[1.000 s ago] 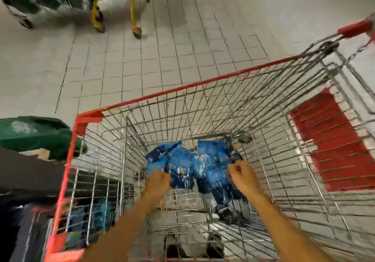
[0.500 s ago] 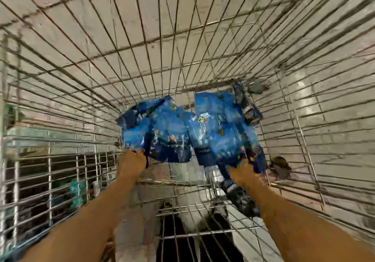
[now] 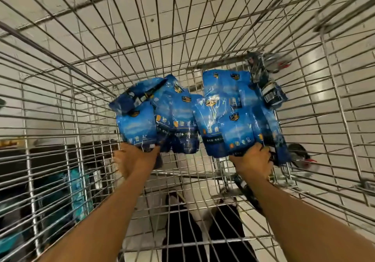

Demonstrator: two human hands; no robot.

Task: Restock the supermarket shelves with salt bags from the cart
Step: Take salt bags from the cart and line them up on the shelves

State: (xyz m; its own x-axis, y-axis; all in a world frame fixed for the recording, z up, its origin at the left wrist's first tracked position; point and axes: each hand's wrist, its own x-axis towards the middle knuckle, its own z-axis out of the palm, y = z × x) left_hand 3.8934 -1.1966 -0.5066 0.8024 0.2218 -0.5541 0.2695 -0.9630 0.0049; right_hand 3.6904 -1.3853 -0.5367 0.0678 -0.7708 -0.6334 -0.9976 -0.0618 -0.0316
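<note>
Salt bags [image 3: 182, 119] fill our cart [image 3: 60, 91]; left hand [image 3: 134, 160] grips one at seven o'clock, right hand [image 3: 253, 162] another at five.

Blue salt bags [image 3: 233, 132] in cart: white Chinese characters printed low on each front, beside a small orange mark; too blurred to read for sure. Small dark-and-gold badge logo near each bag top, its text unreadable. Fine print line under the characters illegible. Dark bag back [image 3: 271, 94] at the right: white label patch, unreadable.
</note>
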